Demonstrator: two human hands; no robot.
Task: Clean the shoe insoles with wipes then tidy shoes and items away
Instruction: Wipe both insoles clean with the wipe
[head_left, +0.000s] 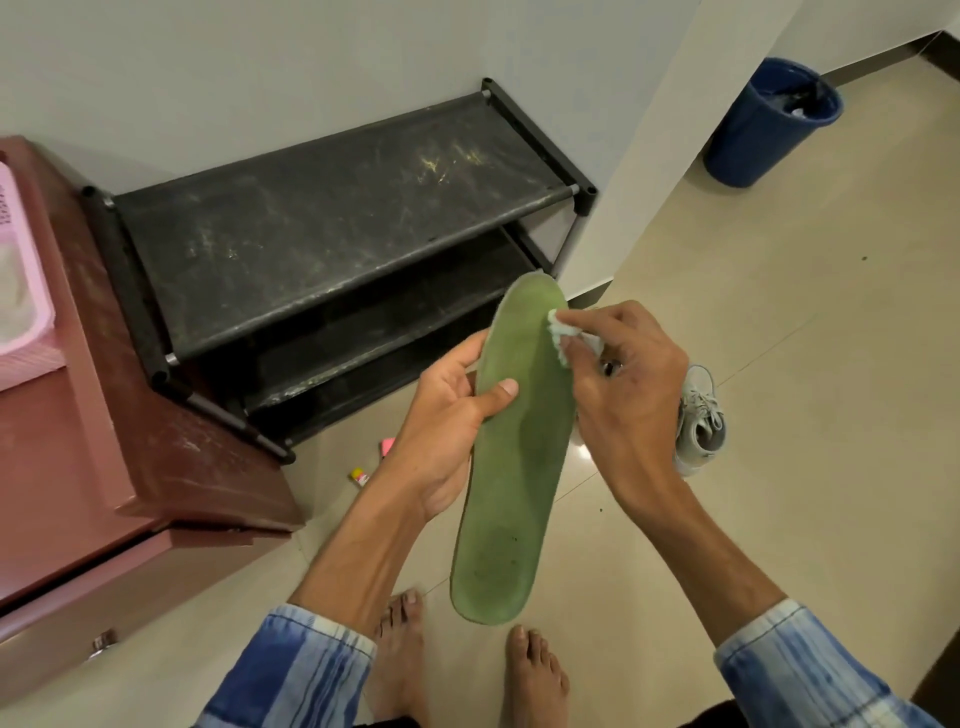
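Observation:
A long green insole (511, 467) is held upright in front of me, toe end up. My left hand (449, 415) grips its left edge near the middle, thumb across the face. My right hand (623, 384) pinches a crumpled white wipe (562, 335) against the insole's upper right part. A grey lace-up shoe (701, 421) stands on the floor behind my right hand, partly hidden by it.
A black two-tier shoe rack (337, 218) stands against the wall. A maroon cabinet (104, 441) with a pink basket (21, 291) is at the left. A blue bin (769, 124) stands far right. Small pink (387, 447) and yellow (358, 475) items lie on the tiled floor.

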